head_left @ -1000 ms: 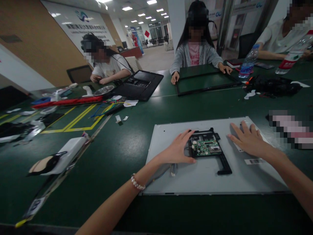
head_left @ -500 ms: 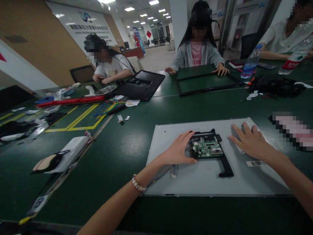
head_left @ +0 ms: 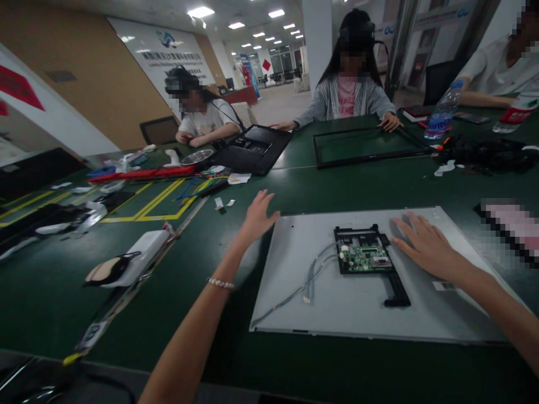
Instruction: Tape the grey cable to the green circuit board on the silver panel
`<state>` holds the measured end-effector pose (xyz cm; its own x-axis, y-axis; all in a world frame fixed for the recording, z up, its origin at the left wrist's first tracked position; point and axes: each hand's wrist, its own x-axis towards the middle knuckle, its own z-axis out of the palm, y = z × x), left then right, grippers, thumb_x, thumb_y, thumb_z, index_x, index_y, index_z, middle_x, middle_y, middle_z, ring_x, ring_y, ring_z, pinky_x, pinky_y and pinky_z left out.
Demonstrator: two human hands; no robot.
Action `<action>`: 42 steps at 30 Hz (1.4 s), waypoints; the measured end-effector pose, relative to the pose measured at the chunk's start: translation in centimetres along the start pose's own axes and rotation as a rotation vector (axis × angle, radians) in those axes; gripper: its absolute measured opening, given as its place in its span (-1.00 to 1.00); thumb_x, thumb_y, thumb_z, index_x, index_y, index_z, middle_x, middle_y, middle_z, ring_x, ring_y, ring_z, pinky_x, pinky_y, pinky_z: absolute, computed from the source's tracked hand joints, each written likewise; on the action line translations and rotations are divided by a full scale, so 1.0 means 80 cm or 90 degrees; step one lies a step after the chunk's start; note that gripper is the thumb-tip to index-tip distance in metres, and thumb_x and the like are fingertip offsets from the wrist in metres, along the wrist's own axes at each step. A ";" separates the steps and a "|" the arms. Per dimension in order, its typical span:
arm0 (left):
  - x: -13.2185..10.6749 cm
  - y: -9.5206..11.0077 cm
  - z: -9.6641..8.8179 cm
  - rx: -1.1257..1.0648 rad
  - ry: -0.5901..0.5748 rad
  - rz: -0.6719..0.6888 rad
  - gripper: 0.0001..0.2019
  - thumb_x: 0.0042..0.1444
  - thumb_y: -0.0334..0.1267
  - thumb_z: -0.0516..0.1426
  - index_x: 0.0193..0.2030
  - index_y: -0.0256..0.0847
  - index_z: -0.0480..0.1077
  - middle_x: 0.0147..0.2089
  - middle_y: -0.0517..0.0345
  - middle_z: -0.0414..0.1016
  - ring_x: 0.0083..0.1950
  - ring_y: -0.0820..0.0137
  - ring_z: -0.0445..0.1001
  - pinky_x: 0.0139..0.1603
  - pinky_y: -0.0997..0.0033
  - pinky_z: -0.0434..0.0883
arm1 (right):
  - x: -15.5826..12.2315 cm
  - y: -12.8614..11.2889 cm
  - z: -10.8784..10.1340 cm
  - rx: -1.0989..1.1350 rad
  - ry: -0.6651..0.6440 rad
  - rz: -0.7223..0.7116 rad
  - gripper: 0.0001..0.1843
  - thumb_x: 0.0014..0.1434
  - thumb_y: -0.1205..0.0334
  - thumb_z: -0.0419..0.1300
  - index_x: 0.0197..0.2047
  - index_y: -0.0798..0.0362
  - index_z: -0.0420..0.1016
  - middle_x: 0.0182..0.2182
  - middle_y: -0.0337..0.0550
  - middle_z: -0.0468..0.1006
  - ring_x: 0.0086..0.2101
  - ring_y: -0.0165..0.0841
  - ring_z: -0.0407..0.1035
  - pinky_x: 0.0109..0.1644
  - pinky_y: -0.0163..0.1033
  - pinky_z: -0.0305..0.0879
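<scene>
A grey metal display panel (head_left: pixel 337 306) lies flat on the green table in front of me. On its middle sits a black bracket (head_left: pixel 396 286) holding a green circuit board (head_left: pixel 361 258). Thin grey cables (head_left: pixel 311 275) run from the board's left side down to the panel's lower left corner. My left hand (head_left: pixel 259 216) is raised by the panel's upper left corner, fingers apart, holding nothing. My right hand (head_left: pixel 425 244) rests over the panel's right part with fingers stretched out, close to the bracket; it partly covers a white label (head_left: pixel 444 286).
Across the table a person's hand touches a black frame (head_left: pixel 370 157); the other reaches a black back cover (head_left: pixel 256 148). Another person sits at the left. Bottles (head_left: pixel 442 112), a black bundle (head_left: pixel 488 154), a blurred phone-like object (head_left: pixel 509 227) and a white power strip (head_left: pixel 141 255) surround the panel.
My left hand has left the circuit board and moved left and up to the panel's corner, uncovering the cables. The right hand stays over the panel. The person opposite reached toward the black cover.
</scene>
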<state>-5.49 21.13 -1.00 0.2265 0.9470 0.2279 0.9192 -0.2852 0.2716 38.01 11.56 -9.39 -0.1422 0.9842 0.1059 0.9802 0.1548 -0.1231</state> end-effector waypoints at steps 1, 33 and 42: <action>0.005 -0.022 -0.005 0.044 0.042 -0.058 -0.51 0.22 -0.28 0.02 0.28 -0.36 0.15 0.41 -0.14 0.03 0.44 0.19 -0.08 0.42 0.12 -0.06 | -0.001 0.000 0.002 -0.005 -0.003 0.001 -0.30 0.29 -0.18 -0.22 0.35 0.01 0.10 0.37 0.14 -0.01 0.31 0.11 -0.10 0.26 0.22 0.01; -0.109 -0.051 -0.004 0.260 -0.072 -0.260 -0.45 0.29 0.02 -0.19 0.31 -0.19 0.16 0.46 -0.19 -0.15 0.30 -0.13 0.17 0.19 -0.24 0.16 | -0.005 -0.002 0.013 -0.059 0.076 -0.049 -0.31 0.30 -0.11 -0.29 0.32 0.08 0.19 0.29 0.22 0.15 0.26 0.15 0.00 0.17 0.25 0.09; -0.109 -0.051 -0.023 0.242 -0.051 -0.226 -0.57 0.28 -0.21 -0.15 0.22 -0.16 0.26 0.26 -0.07 0.33 0.33 0.01 0.15 0.24 -0.43 -0.05 | -0.008 -0.006 0.007 -0.052 0.076 -0.033 -0.30 0.31 -0.12 -0.28 0.30 0.09 0.23 0.30 0.17 0.14 0.27 0.11 -0.01 0.22 0.23 0.05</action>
<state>-11.83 13.80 -2.39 -0.1106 0.9881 0.1068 0.9924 0.1156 -0.0420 37.54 10.94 -9.97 -0.1806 0.9569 0.2275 0.9806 0.1931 -0.0339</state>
